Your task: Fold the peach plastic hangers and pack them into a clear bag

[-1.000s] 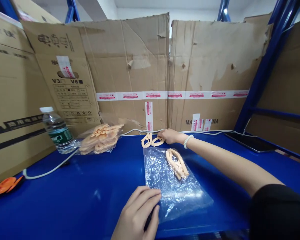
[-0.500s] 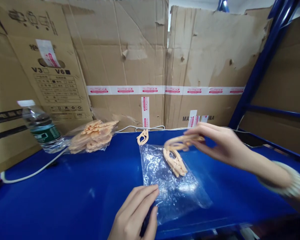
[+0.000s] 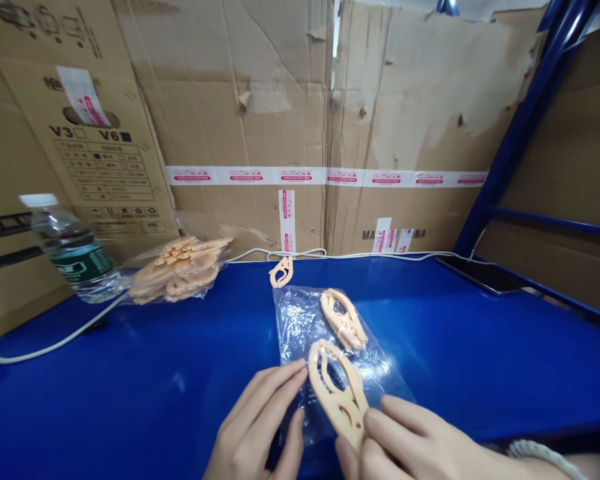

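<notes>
My right hand (image 3: 410, 443) pinches a peach-coloured cut-out piece (image 3: 337, 393) near the front edge, holding it above the open end of a clear plastic bag (image 3: 310, 327). My left hand (image 3: 260, 430) lies with its fingers pressed on the bag's near corner, something dark tucked under the palm. Inside the bag rests a small stack of the same pieces (image 3: 343, 319). One more loose piece (image 3: 281, 272) lies on the blue surface just beyond the bag.
A filled bag of pieces (image 3: 180, 270) and a water bottle (image 3: 73, 250) stand at the left. A white cable (image 3: 70, 337) runs along the back. A dark tablet (image 3: 485, 275) lies at the right. Cardboard boxes (image 3: 260, 127) wall the back and left.
My right hand lifted one piece from the far side of the bag and drew it back toward me, down to the bag's near end. My left hand stayed on the bag.
</notes>
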Action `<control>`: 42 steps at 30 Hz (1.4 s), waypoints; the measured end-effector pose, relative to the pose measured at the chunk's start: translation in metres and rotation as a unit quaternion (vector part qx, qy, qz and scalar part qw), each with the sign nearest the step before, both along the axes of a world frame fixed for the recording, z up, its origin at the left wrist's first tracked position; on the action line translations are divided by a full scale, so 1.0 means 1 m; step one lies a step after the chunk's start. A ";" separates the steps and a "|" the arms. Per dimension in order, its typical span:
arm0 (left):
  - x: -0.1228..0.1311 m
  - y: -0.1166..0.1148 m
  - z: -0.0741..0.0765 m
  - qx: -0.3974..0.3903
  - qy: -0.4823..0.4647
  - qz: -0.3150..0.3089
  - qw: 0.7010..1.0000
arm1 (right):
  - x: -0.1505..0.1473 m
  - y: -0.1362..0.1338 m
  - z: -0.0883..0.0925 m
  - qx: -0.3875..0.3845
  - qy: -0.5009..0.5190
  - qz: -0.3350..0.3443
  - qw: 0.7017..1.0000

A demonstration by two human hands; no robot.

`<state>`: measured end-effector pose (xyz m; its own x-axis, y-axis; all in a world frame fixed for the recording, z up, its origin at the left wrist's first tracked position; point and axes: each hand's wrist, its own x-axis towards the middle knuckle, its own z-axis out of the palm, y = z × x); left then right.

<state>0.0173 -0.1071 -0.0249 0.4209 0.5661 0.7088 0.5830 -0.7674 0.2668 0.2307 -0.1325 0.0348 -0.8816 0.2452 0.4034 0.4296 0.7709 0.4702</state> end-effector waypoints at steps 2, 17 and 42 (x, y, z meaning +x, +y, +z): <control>0.001 0.000 0.001 -0.004 -0.004 -0.002 1.000 | -0.007 0.009 -0.004 0.029 -0.006 0.012 0.999; 0.000 0.004 -0.001 0.029 0.014 -0.006 0.999 | -0.027 0.029 -0.043 0.089 -0.013 -0.128 0.988; -0.001 0.007 -0.006 0.025 0.001 -0.017 1.000 | -0.055 0.278 0.017 -0.308 -0.106 -0.119 0.938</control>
